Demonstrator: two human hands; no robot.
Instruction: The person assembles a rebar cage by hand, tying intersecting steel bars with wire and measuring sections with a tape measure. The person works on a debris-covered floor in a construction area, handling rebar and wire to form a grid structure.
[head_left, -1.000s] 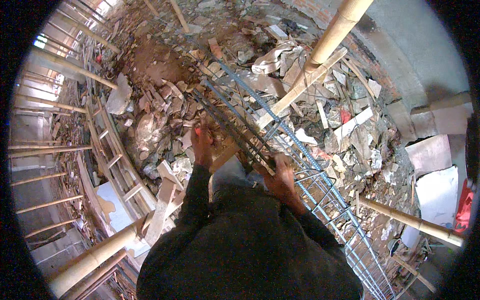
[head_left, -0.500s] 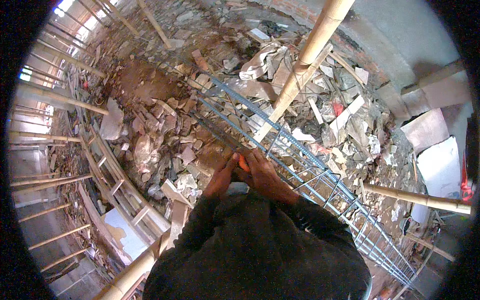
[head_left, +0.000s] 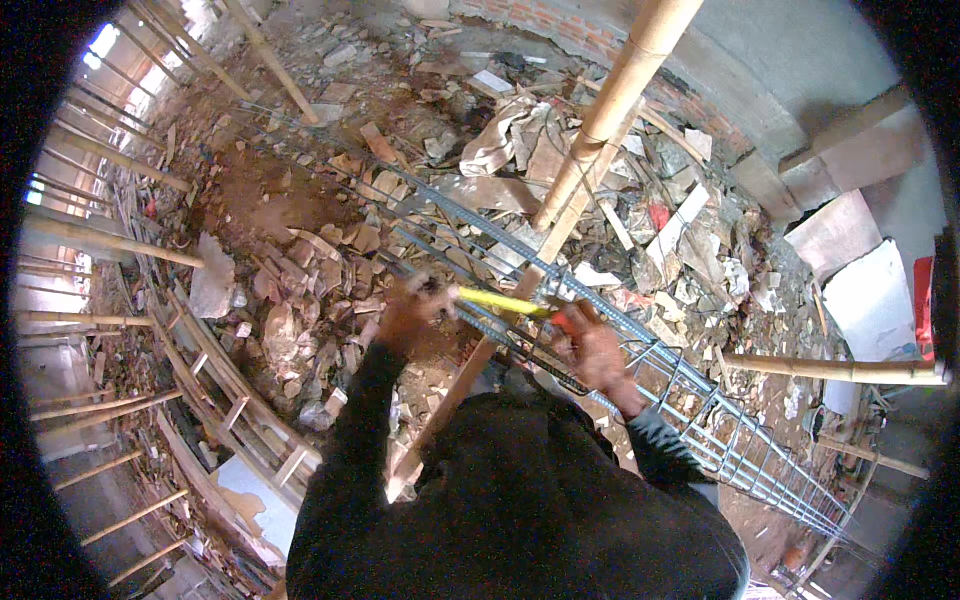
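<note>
A yellow tape measure blade (head_left: pixel 500 301) is pulled out between my two hands, above the steel bars. Its orange case (head_left: pixel 562 322) is in my right hand (head_left: pixel 600 356), whose fingers are wrapped round it. At the other end of the blade, my left hand (head_left: pixel 410 312) is smeared by motion but appears pinched on the tape's tip. Right under both hands runs a rebar cage (head_left: pixel 690 405), long bars with square ties, slanting from upper left to lower right. My right wrist is over the cage.
A thick bamboo pole (head_left: pixel 618 100) rises beyond the cage, and another bamboo pole (head_left: pixel 840 368) juts in at right. Broken tiles and rubble (head_left: pixel 290 330) cover the ground. A wooden ladder-like frame (head_left: pixel 235 410) lies at left. White board (head_left: pixel 870 305) leans at the right wall.
My hands were together around the orange case. Now they are apart, left hand to the left and right hand to the right, with yellow blade drawn out between them.
</note>
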